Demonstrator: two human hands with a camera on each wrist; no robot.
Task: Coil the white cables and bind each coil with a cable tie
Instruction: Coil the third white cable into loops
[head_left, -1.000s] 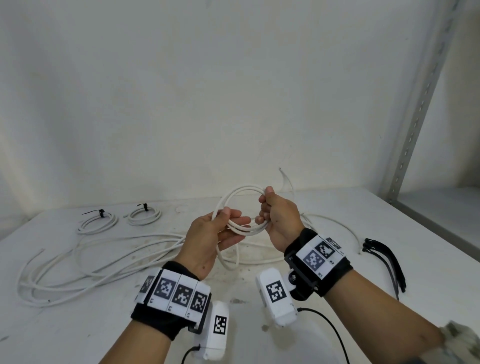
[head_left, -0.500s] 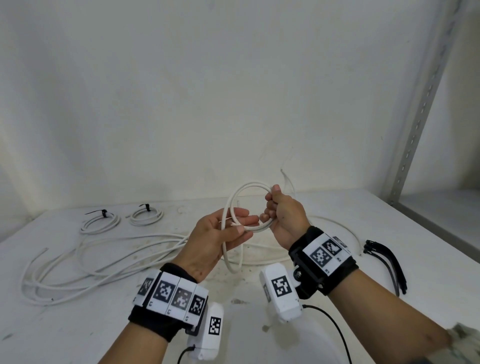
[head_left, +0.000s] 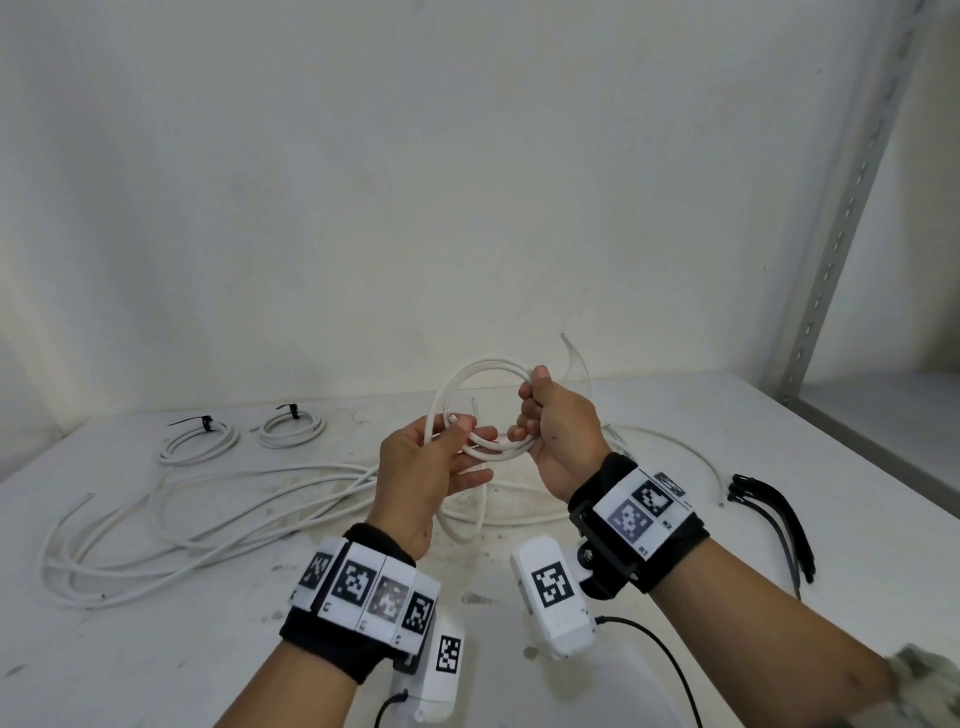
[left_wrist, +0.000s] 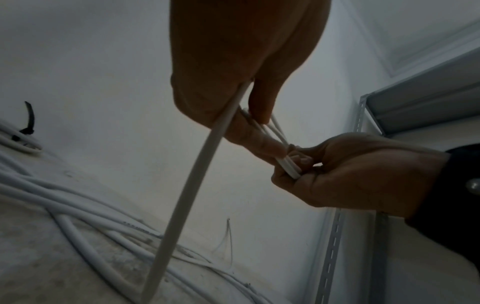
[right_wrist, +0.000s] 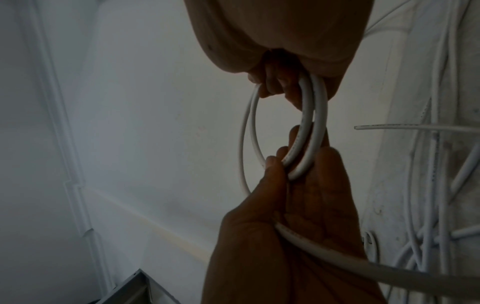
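1. We are standing at a white table (head_left: 649, 597) with some dirt marks on it, in front of a plain white wall (head_left: 363, 182); a grey metal shelf post (head_left: 841, 218) is rising at the right.
2. We are holding a small coil (head_left: 480, 410) of white cable in the air above the middle of the table, between both hands.
3. Our left hand (head_left: 423, 467) is pinching the near side of the coil between the thumb and the fingers; the other fingers are lying fairly straight under the loops.
4. Our right hand (head_left: 558, 431) is gripping the right side of the coil, with the fingers curled around the loops and the thumb pointing up.
5. In the left wrist view, one strand (left_wrist: 192, 189) is running from the left hand down toward the table.
6. A pile of loose white cables (head_left: 171, 514) is lying on the table at the left and is reaching under our hands.
7. Two finished coils are lying far at the left near the wall, each with a black tie on it: one (head_left: 200, 441) further left and one (head_left: 292, 428) beside it.
8. A bundle of black cable ties (head_left: 774, 519) is lying on the table at the right, well apart from the hands.
9. Each wrist is wearing a black band with black-and-white square markers, and a white camera (head_left: 553, 592) is hanging under it.
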